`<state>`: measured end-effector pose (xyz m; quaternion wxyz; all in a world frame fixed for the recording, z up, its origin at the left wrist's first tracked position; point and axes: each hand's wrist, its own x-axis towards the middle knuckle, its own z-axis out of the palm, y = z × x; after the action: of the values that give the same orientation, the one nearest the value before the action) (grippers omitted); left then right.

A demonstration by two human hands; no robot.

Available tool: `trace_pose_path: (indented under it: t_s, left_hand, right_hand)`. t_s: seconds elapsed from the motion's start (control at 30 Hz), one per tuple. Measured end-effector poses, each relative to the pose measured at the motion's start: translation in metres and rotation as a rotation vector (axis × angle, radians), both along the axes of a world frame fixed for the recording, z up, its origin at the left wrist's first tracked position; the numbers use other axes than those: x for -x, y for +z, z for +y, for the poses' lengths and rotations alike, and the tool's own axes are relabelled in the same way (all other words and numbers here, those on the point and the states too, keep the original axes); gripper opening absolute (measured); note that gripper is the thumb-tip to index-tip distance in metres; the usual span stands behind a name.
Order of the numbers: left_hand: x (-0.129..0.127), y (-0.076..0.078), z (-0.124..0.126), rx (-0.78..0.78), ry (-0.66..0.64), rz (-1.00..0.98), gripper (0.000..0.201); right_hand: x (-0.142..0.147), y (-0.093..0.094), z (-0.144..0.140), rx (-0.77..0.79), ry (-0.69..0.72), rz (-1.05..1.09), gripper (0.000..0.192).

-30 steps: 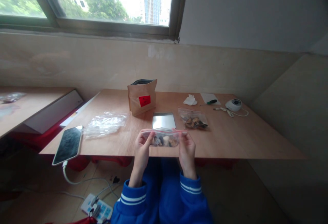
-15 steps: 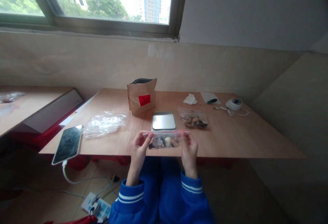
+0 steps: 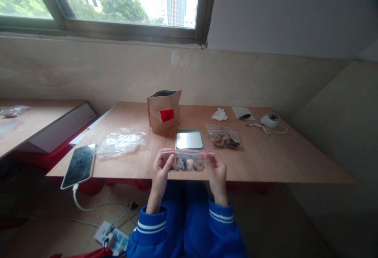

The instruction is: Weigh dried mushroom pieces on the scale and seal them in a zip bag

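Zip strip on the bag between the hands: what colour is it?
The zip strip is pinkish red; the head view shows it.

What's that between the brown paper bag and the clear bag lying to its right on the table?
The head camera's view shows a flat silver-topped square between the brown paper bag and the clear bag of brownish pieces.

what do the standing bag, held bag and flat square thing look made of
Standing bag: probably kraft paper, matte, brown and stiff enough to stand open. Held bag: likely slightly glossy plastic, thin and transparent. Flat square thing: perhaps metal or glass; its top reflects light.
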<state>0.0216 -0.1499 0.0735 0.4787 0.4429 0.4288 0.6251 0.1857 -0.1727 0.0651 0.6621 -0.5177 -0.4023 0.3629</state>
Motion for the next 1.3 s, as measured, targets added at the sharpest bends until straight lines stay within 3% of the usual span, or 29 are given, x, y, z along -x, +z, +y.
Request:
trace_pose_path:
  t_s: [0.33, 0.63, 0.8, 0.93, 1.13, 1.3]
  left_hand:
    - [-0.004, 0.012, -0.003, 0.037, 0.000, 0.081, 0.026]
    - [-0.003, 0.013, -0.006, 0.046, 0.010, 0.055, 0.023]
    - [-0.006, 0.007, -0.004, 0.042, -0.063, -0.020, 0.023]
    - [-0.008, 0.002, -0.001, 0.039, -0.160, -0.058, 0.030]
    - [-0.006, 0.003, 0.000, 0.047, -0.144, 0.038, 0.023]
    - [-0.002, 0.007, -0.002, 0.086, -0.165, 0.019, 0.026]
  right_hand:
    - [0.001, 0.004, -0.002, 0.016, -0.032, -0.023, 0.037]
    - [0.005, 0.009, -0.004, -0.052, -0.101, -0.037, 0.030]
    - [0.009, 0.006, -0.002, -0.079, -0.135, 0.016, 0.028]
    - [0.009, 0.002, 0.000, -0.077, -0.060, 0.072, 0.027]
    - [0.008, -0.003, 0.002, -0.018, 0.134, 0.171, 0.041]
    - [0.007, -0.005, 0.003, -0.003, 0.093, 0.107, 0.030]
